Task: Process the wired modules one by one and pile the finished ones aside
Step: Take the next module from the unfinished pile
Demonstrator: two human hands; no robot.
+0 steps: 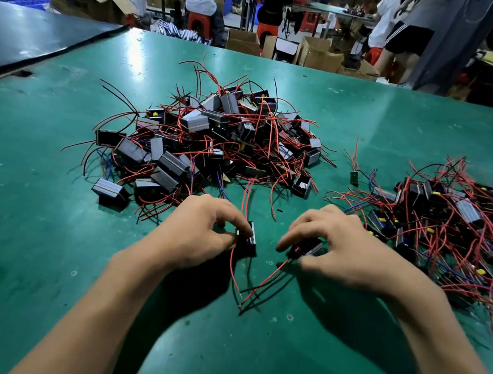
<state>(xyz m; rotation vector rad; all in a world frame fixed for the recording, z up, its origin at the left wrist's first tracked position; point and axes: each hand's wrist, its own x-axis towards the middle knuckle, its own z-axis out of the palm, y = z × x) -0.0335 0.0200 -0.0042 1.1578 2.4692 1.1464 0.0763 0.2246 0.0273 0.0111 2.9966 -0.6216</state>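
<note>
I'm pinching one module [247, 240] in my left hand [198, 234], thumb and forefinger curling round its black case. I'm gripping a second module [309, 248] under the curled fingers of my right hand [345, 252]. Both are sitting low over the table [38, 217], just in front of me and between the two heaps. Their red and black leads [242, 284] are trailing toward me and crossing on the table.

I'm judging these cases to be light, stiff plastic boxes, smooth enough to slip, so I'm taking them by the flat sides of the case, not by the wires. The leads are looking thin and floppy, likely to snag on neighbours, and pulling on them could be straining the joints inside.

The centre pile [214, 139] is lying just beyond my hands and the right pile [454, 221] beside my right hand, both tangled with red wire. I'm not able to tell which pile is the finished one, nor exactly what my hands are doing to the two pieces
</note>
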